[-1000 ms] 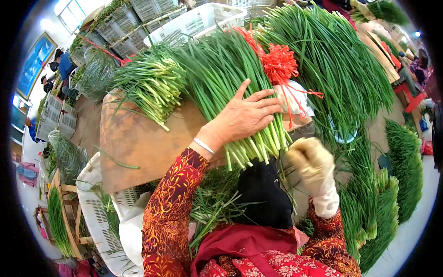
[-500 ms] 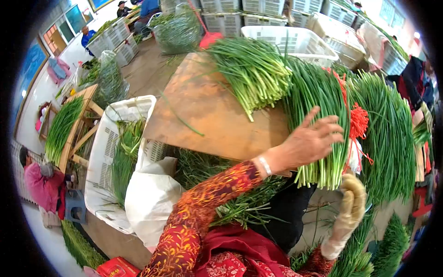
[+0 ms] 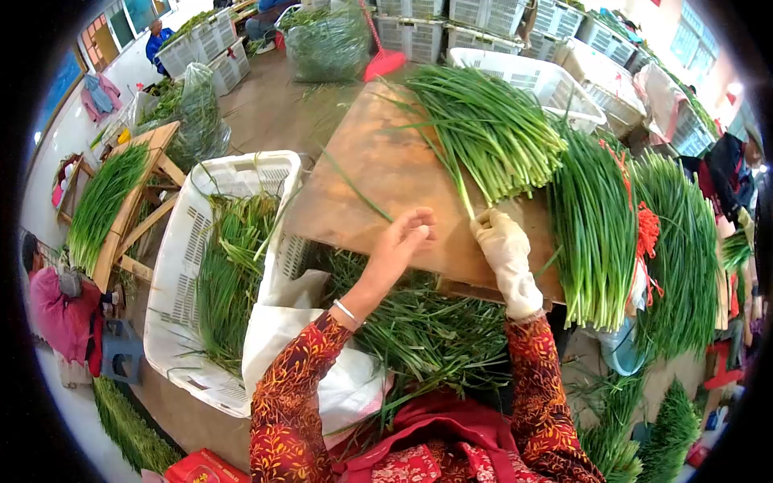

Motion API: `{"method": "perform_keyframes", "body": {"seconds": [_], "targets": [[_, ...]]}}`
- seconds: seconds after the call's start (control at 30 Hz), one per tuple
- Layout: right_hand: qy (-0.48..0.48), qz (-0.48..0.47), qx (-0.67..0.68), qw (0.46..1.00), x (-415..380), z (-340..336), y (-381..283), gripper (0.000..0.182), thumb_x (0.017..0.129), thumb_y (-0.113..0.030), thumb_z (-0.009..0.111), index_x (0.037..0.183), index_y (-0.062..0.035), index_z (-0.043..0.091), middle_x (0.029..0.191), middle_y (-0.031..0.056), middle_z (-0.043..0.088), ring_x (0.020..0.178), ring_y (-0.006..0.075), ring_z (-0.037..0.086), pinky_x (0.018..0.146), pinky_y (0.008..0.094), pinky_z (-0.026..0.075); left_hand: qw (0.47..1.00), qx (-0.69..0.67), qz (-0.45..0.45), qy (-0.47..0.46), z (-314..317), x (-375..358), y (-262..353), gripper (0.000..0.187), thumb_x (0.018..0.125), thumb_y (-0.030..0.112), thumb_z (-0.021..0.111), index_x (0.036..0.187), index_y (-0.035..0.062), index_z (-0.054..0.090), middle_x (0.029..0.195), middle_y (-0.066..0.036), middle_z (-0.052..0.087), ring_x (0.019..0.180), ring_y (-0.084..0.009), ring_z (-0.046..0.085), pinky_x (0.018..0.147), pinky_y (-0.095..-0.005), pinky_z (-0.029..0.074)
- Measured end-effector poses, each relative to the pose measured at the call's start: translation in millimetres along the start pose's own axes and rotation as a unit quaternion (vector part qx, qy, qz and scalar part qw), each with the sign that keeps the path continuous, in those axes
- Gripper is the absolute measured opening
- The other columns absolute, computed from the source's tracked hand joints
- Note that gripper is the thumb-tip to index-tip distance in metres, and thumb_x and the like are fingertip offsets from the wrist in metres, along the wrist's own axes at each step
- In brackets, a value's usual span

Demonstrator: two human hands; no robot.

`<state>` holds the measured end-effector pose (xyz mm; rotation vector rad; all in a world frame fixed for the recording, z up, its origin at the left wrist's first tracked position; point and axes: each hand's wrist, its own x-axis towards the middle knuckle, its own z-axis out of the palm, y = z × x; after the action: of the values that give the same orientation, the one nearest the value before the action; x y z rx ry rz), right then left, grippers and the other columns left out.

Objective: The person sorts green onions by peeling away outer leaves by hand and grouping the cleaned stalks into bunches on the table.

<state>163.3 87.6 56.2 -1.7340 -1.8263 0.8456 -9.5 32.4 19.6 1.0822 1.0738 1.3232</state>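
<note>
My gloved right hand (image 3: 501, 241) pinches the pale lower end of a few chive stalks (image 3: 463, 193) at the near edge of a loose pile of green chives (image 3: 491, 133). The pile lies on a wooden board (image 3: 378, 161). My bare left hand (image 3: 400, 245), with a bracelet at the wrist, hovers over the board's near edge. Its fingers are loosely curled, with nothing visible in them. One long chive leaf (image 3: 354, 191) lies on the board beyond it. Right of the pile stands a thick row of chives (image 3: 596, 233).
Red ties (image 3: 646, 231) hang beside more chives (image 3: 676, 249) on the right. A white plastic crate (image 3: 173, 298) with chives stands to the left, and loose trimmings (image 3: 439, 330) lie below the board. Stacked crates (image 3: 411, 36) and a red dustpan (image 3: 385, 64) are behind. A person in pink (image 3: 60, 310) sits left.
My left hand has left the chive row on the right and moved left over the board. My right hand has risen from beside that row to the loose pile and taken hold of stalks.
</note>
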Motion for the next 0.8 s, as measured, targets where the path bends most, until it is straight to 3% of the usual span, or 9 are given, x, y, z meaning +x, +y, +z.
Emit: {"method": "perform_keyframes", "body": {"seconds": [0.03,0.1,0.2,0.4,0.53,0.6,0.63,0.7,0.8], "targets": [[-0.054,-0.023,0.127,0.990,-2.5,9.4,8.4,0.022,0.082,-0.028,0.056,0.090,-0.0081,0.063,0.069,0.0036,0.059,0.063,0.0132,0.055,0.060,0.0265,0.043,0.997,-0.065,-0.030,0.006,0.0,-1.4,2.2,0.030,0.090,0.014,0.044,0.117,0.0002,0.043,0.108,-0.009,0.052,0.099,-0.0191,0.053,0.086,-0.0305,0.044],[-0.153,0.025,0.289,0.945,-20.8,7.0,-5.4,0.020,0.083,-0.025,0.057,0.089,-0.0062,0.061,0.069,-0.0022,0.056,0.058,0.0054,0.045,0.055,0.0198,0.038,0.990,-0.128,-0.063,0.017,0.7,-1.2,-0.3,0.032,0.091,0.015,0.043,0.119,0.0003,0.042,0.110,-0.010,0.052,0.099,-0.0199,0.054,0.085,-0.0315,0.045],[-0.222,0.060,0.352,0.907,-36.6,14.8,-8.0,0.019,0.084,-0.023,0.057,0.089,-0.0052,0.059,0.070,-0.0042,0.054,0.057,0.0027,0.041,0.053,0.0155,0.033,0.930,-0.342,-0.111,-0.073,0.3,5.1,4.3,0.035,0.092,0.019,0.043,0.121,0.0004,0.042,0.115,-0.011,0.052,0.103,-0.0197,0.053,0.086,-0.0329,0.046],[-0.247,0.048,0.362,0.898,-39.4,21.3,-4.6,0.018,0.085,-0.023,0.055,0.089,-0.0060,0.059,0.070,-0.0037,0.053,0.058,0.0030,0.041,0.053,0.0166,0.034,0.939,-0.331,-0.090,-0.032,2.4,10.7,-3.7,0.032,0.090,0.018,0.047,0.116,-0.0007,0.047,0.112,-0.009,0.055,0.102,-0.0188,0.054,0.087,-0.0327,0.046],[-0.226,0.037,0.379,0.897,-35.8,19.4,-8.0,0.020,0.085,-0.024,0.055,0.089,-0.0052,0.058,0.069,-0.0027,0.053,0.060,0.0041,0.044,0.055,0.0171,0.036,0.946,-0.308,-0.098,-0.019,2.2,11.3,-11.5,0.028,0.087,0.014,0.051,0.111,-0.0006,0.049,0.104,-0.006,0.058,0.094,-0.0166,0.057,0.084,-0.0312,0.047],[-0.128,0.000,0.316,0.940,-29.8,20.2,-10.3,0.022,0.083,-0.024,0.057,0.090,-0.0036,0.058,0.071,-0.0015,0.053,0.064,0.0079,0.049,0.057,0.0197,0.040,0.954,-0.284,-0.092,-0.006,4.7,10.2,-12.1,0.027,0.087,0.013,0.051,0.111,-0.0001,0.050,0.101,-0.005,0.058,0.093,-0.0159,0.057,0.083,-0.0307,0.047],[-0.128,-0.001,0.316,0.940,-24.8,22.5,-8.9,0.022,0.083,-0.024,0.057,0.090,-0.0036,0.058,0.071,-0.0015,0.053,0.064,0.0079,0.049,0.057,0.0197,0.040,0.961,-0.263,-0.086,0.008,7.3,8.8,-10.6,0.027,0.087,0.013,0.052,0.110,0.0004,0.050,0.099,-0.004,0.058,0.091,-0.0152,0.057,0.081,-0.0303,0.047],[0.036,-0.197,0.121,0.972,-12.2,27.9,-5.3,0.024,0.082,-0.024,0.059,0.092,-0.0019,0.058,0.075,0.0003,0.053,0.069,0.0114,0.054,0.060,0.0229,0.043,0.968,-0.228,-0.107,-0.002,10.8,4.6,-5.7,0.027,0.086,0.013,0.053,0.111,0.0014,0.050,0.101,-0.004,0.057,0.092,-0.0149,0.056,0.082,-0.0303,0.047],[0.021,-0.206,0.196,0.959,-6.2,30.1,-9.8,0.019,0.081,-0.016,0.061,0.090,-0.0001,0.058,0.081,0.0024,0.054,0.070,0.0115,0.055,0.063,0.0242,0.044,0.970,-0.209,-0.125,-0.006,13.5,5.2,-0.1,0.028,0.086,0.013,0.052,0.111,0.0014,0.048,0.106,-0.005,0.054,0.095,-0.0154,0.055,0.082,-0.0315,0.047]]}}
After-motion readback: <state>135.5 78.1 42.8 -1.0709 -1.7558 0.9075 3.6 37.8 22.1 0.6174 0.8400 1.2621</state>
